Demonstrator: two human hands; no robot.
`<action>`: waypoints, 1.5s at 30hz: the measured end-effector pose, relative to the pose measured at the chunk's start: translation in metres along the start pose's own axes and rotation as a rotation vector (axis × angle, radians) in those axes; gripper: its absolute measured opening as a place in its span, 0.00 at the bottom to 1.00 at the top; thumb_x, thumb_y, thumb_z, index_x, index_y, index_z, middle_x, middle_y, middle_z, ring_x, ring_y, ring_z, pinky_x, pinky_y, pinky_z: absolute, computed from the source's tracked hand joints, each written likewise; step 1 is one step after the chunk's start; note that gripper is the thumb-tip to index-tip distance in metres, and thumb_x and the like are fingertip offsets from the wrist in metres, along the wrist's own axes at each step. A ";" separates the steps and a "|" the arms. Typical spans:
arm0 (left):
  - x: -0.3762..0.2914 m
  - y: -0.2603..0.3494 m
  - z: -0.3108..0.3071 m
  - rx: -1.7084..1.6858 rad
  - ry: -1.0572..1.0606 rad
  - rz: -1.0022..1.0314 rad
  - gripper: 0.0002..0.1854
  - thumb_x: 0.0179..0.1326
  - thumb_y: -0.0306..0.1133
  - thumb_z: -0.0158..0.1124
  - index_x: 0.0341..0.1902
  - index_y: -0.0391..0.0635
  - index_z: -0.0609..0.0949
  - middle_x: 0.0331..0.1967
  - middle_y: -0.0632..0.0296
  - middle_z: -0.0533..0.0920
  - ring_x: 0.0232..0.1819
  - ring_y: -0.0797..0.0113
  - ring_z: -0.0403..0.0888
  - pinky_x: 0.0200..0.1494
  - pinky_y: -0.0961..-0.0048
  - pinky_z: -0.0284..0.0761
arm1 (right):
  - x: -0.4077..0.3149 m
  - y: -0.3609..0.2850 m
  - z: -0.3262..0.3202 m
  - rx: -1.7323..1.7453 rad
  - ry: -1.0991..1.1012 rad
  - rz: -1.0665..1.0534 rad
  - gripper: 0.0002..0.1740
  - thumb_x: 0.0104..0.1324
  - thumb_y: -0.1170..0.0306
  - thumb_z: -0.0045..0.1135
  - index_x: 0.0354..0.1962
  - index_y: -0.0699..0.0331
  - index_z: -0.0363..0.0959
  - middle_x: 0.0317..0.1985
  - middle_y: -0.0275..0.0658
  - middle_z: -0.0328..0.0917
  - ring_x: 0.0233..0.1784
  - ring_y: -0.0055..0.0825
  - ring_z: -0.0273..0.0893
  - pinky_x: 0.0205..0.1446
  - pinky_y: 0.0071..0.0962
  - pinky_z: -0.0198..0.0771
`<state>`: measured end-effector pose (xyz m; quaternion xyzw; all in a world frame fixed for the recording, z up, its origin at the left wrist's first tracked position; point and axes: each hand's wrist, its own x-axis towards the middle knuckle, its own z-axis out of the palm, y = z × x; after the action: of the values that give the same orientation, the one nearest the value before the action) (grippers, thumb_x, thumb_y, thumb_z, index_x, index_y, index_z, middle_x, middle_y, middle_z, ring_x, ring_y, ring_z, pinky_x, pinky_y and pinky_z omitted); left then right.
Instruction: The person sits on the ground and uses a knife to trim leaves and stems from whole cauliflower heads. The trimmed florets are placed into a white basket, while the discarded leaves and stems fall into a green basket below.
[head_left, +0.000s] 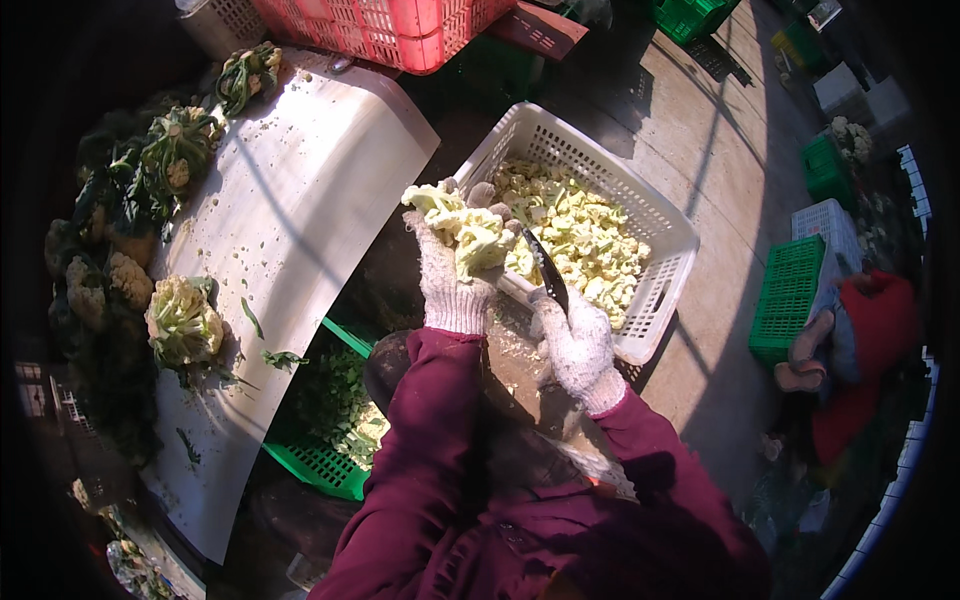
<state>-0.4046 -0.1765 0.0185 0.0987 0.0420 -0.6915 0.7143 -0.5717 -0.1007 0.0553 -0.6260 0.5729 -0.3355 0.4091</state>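
In my left hand (448, 281), which wears a pale knitted glove, rests a trimmed piece of cauliflower (476, 234). My gloved right hand (577, 341) grips a knife (546, 266) with a dark blade, its tip up beside the cauliflower and my left fingers. Bits of something pale cling to the blade. Both hands are at the near edge of a white perforated plastic crate (660, 214). Many cut cauliflower florets (581, 236) cover the crate's bottom. The knife's handle is hidden inside my right glove.
To the left slopes a white work surface (300, 195) with a cauliflower head (184, 321), leaf scraps and leafy heads along its far side. A red crate (390, 30) stands ahead. Below the surface, a green crate (322, 465) holds leaves. Another person (862, 352) is at right near green crates (784, 292).
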 end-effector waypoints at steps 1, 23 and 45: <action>0.003 -0.003 -0.002 0.108 0.052 0.016 0.31 0.75 0.64 0.47 0.68 0.57 0.72 0.54 0.52 0.81 0.46 0.53 0.82 0.47 0.55 0.83 | 0.001 -0.003 0.002 0.031 0.017 0.021 0.14 0.71 0.66 0.62 0.48 0.66 0.79 0.30 0.51 0.82 0.32 0.48 0.83 0.37 0.42 0.74; 0.011 -0.001 -0.037 0.325 0.195 0.041 0.34 0.77 0.63 0.45 0.74 0.52 0.69 0.60 0.52 0.78 0.57 0.53 0.79 0.56 0.53 0.79 | 0.065 0.006 0.004 1.023 0.031 0.392 0.12 0.69 0.68 0.60 0.45 0.64 0.71 0.18 0.35 0.69 0.17 0.26 0.71 0.19 0.29 0.71; 0.039 -0.024 -0.043 0.487 0.258 0.172 0.26 0.78 0.56 0.50 0.61 0.46 0.76 0.43 0.54 0.82 0.43 0.57 0.85 0.43 0.59 0.87 | 0.027 0.047 -0.049 -0.713 -0.267 -0.542 0.11 0.71 0.69 0.52 0.44 0.68 0.76 0.37 0.48 0.79 0.39 0.43 0.82 0.38 0.41 0.76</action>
<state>-0.4240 -0.2069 -0.0331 0.3576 -0.0432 -0.6000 0.7143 -0.6332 -0.1340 0.0339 -0.8923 0.4107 -0.1288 0.1363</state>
